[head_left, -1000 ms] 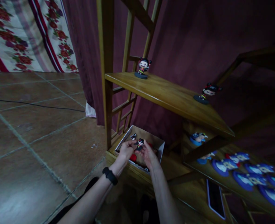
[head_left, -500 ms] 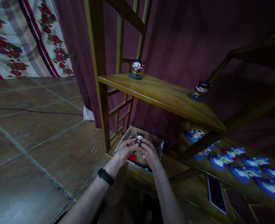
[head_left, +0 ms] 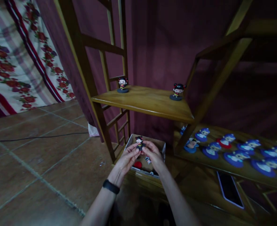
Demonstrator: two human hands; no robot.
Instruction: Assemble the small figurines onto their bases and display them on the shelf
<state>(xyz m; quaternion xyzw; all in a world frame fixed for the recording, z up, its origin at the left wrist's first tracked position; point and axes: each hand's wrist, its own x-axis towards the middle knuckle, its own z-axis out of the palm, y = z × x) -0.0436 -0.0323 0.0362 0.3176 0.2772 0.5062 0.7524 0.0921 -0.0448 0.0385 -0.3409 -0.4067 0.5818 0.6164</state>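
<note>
Between my two hands is a small figurine [head_left: 139, 142] with black hair buns tied in red, upright on a dark round base. The fingers of my left hand [head_left: 128, 158] pinch one side of the base, and those of my right hand [head_left: 153, 153] grip the other. Both hands are over an open cardboard box [head_left: 162, 147] on the low shelf. Inside the box lie a red piece [head_left: 137, 164] and a black-and-white figurine [head_left: 147, 160]. Two similar figurines stand on the shelf above, one at the left [head_left: 122, 85] and one at the right [head_left: 177, 91].
The wooden shelf board [head_left: 145, 100] juts out above and behind the box, with an upright post [head_left: 98, 116] at its left. Several blue-based figurines [head_left: 237, 157] stand on the right-hand shelf. A phone [head_left: 230, 190] lies below them. A cable [head_left: 46, 137] crosses the tiled floor.
The view has turned and levelled, so the shelves appear shifted left and lower. Both hands still hold the figurine, which looks slightly turned.
</note>
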